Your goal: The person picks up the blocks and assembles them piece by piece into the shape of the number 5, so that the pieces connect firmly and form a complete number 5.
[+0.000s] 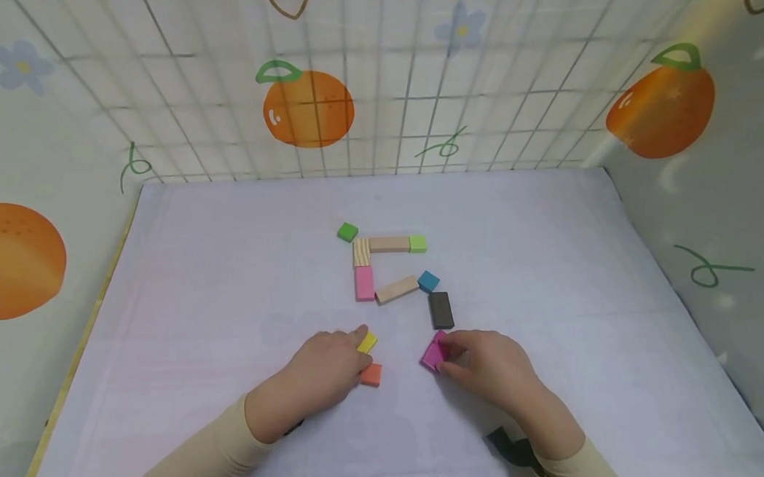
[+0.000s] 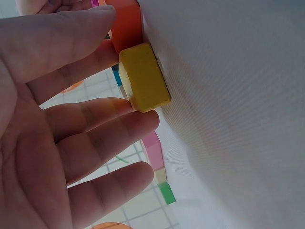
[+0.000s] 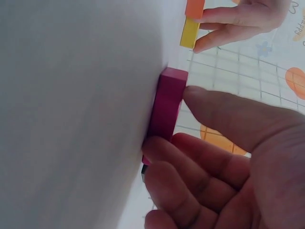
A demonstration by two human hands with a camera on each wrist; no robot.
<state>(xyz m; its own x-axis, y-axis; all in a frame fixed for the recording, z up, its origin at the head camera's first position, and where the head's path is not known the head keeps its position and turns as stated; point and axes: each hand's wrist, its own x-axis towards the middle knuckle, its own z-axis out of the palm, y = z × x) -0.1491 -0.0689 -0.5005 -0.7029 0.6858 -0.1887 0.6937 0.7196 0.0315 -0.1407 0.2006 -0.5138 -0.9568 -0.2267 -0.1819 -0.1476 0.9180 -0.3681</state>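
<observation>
Head view: left hand (image 1: 327, 366), fingers straight, touches the yellow block (image 1: 366, 342). Right hand (image 1: 488, 367) pinches the magenta block (image 1: 432, 352).

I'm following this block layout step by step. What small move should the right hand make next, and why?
Probably slide the magenta block up toward the black block: the right hand pinches it just below the black block, apparently apart from it.
</observation>
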